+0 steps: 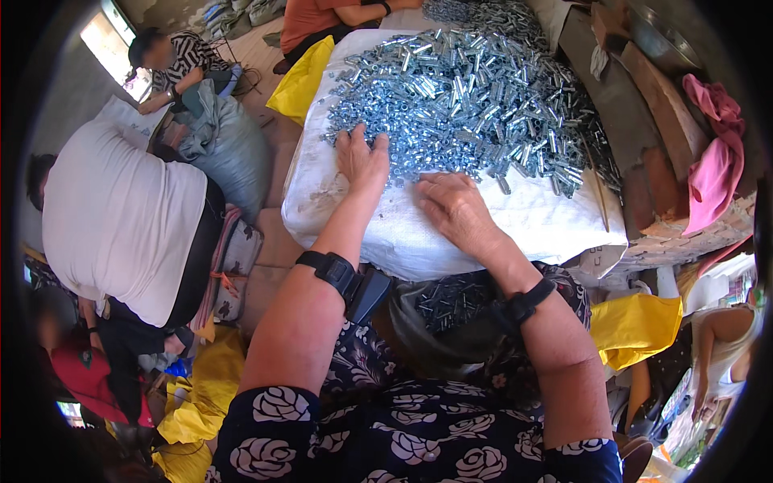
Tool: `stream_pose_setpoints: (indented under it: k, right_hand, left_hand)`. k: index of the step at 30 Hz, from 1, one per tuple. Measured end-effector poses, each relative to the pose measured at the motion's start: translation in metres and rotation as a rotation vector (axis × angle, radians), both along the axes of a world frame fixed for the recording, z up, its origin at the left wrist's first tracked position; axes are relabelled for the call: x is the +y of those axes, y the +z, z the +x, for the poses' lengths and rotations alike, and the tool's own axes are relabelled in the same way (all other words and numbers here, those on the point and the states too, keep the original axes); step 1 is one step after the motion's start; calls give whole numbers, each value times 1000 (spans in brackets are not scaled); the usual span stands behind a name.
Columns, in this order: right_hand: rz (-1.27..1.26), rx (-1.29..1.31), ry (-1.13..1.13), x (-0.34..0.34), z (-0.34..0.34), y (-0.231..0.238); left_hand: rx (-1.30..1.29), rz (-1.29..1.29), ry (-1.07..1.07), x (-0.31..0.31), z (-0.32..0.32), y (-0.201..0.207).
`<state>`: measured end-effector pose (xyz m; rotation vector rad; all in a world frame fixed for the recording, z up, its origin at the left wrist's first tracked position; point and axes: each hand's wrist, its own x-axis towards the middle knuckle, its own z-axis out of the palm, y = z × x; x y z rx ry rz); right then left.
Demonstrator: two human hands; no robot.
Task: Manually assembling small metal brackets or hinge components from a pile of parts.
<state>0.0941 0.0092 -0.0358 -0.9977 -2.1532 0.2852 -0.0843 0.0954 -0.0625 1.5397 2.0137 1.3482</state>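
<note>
A large heap of shiny metal sleeves [459, 84] covers the far part of a table wrapped in white woven sacking [515, 221]. Smaller bright metal pieces [366, 113] lie at the heap's left and near side. My left hand [364, 163] rests at the near left edge of these small pieces, its fingers apart and touching them. Close to the heap's near edge, my right hand [460, 211] lies on the sacking with its fingers curled together. Whatever it may hold is hidden under the fingers. Both wrists wear black bands.
Below the table edge, a dark bag [451, 306] holds more metal pieces. A thin stick [597, 189] lies at the right. Yellow sacks [636, 326] hang beside the table. Several people sit around, one in a white shirt [121, 217] at left. Bricks and a pink cloth [717, 153] stand right.
</note>
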Motion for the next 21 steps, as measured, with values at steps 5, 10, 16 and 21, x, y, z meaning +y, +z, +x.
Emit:
stream_pose_setpoints:
  k: [5,10,16,21]
  right_hand:
    - [12,-20,109,-5,-12,-3]
    - [47,-129,43,3,-12,1]
    - [20,-186,-78,11,-1,-2]
    - [12,-47,-142,16,16,-9]
  left_hand:
    - [-5,34,33,6,9,0]
    - [-19,135,12,9,26,-4]
    - [24,179,-42,4,45,5]
    - [-159,227,-318,-2,71,11]
